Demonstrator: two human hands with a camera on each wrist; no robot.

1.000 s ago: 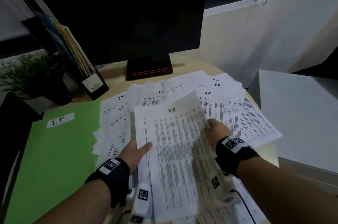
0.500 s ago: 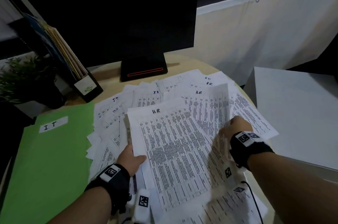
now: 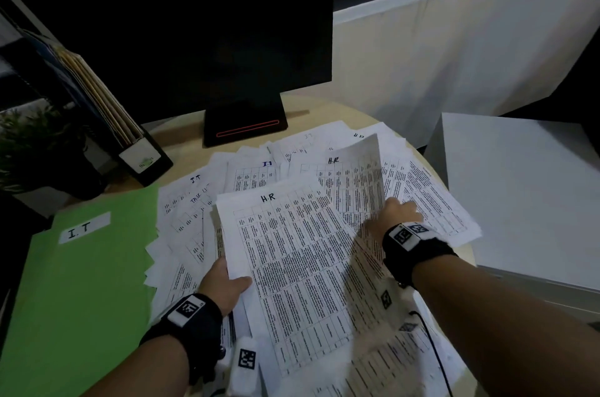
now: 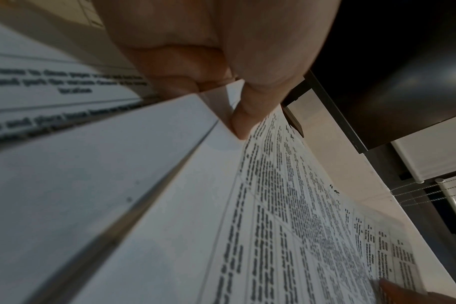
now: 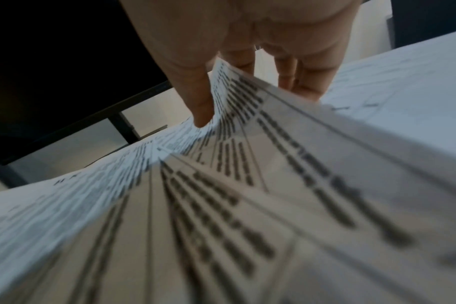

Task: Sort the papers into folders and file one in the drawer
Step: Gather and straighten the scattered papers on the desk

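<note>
Several printed sheets marked H.R or I.T lie fanned over the round table (image 3: 324, 107). My left hand (image 3: 227, 279) pinches the left edge of a front H.R sheet (image 3: 292, 254), thumb on top; the left wrist view shows the thumb (image 4: 247, 115) pressing that sheet (image 4: 286, 205). My right hand (image 3: 393, 215) pinches a second H.R sheet (image 3: 354, 182) and lifts its right side, so the sheet curls upward. In the right wrist view the thumb (image 5: 198, 98) lies on top of that sheet (image 5: 221, 185), fingers beneath. A green folder labelled I.T (image 3: 78, 283) lies closed at the left.
A dark monitor (image 3: 181, 33) on its stand (image 3: 245, 125) rises behind the papers. A file holder with folders (image 3: 107, 114) and a potted plant (image 3: 35, 143) stand at the back left. A white cabinet (image 3: 526, 189) sits right of the table.
My right hand let go of the front H.R sheet, moved right and back, and took hold of a second H.R sheet, lifting it. The left hand kept its hold.
</note>
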